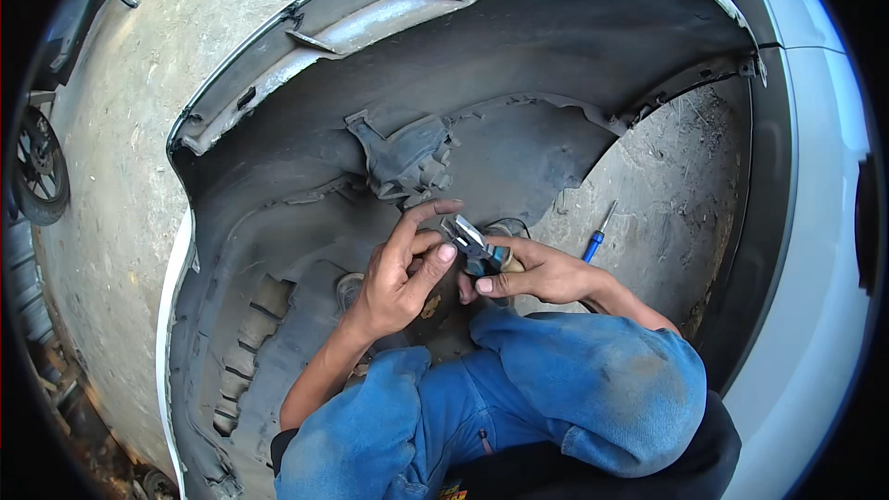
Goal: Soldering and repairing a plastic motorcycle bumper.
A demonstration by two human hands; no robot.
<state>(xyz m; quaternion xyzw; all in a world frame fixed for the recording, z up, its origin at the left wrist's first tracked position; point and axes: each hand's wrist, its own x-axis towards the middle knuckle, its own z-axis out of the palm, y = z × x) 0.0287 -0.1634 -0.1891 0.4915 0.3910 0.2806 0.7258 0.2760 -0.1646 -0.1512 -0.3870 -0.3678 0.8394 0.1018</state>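
Observation:
In the middle, my right hand (546, 272) is closed around the handles of a pair of pliers (472, 239), whose bare metal jaws point up and left. My left hand (404, 270) is at the jaw end. Its index finger reaches out above the jaws, while the thumb and the other fingers bend in close beside them. Whatever the left fingers pinch is too small or hidden to make out. Both hands are above my knees, over the dark inner side of a large car bumper (546, 56).
A blue-handled screwdriver (594, 243) lies right of my hands. Torn dark plastic (404, 156) sticks up inside the bumper. A pale car body panel (815, 222) curves along the right. At the far left stands a wheel (42, 167) on the concrete floor (120, 130).

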